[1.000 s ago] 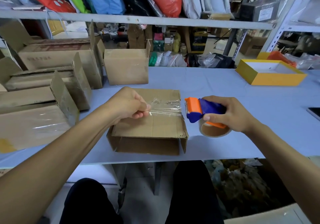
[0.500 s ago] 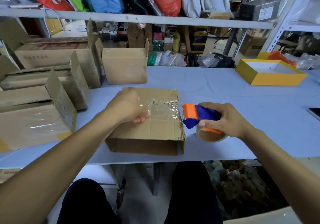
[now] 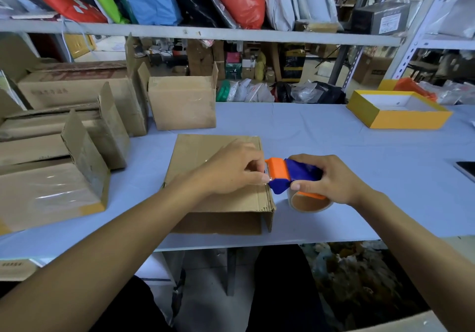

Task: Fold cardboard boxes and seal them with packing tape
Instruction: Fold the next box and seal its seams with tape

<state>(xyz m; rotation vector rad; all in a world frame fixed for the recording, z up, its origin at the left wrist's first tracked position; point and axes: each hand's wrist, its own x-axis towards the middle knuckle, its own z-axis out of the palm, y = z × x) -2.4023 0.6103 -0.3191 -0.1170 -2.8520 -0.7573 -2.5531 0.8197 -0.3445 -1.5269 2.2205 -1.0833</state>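
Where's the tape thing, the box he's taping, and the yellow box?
tape dispenser [image 3: 303, 175], head view, on its blue body.
cardboard box [image 3: 195, 157], head view, on its bare top flap.
yellow box [image 3: 408, 121], head view, on its front wall.

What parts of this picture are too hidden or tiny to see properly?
Head view:
- Tape strip on the box: hidden under the left hand.
- Tape dispenser handle: wrapped by the right hand.
- Dark flat thing: cut off by the right edge.
- Print on the back box: too small to read.
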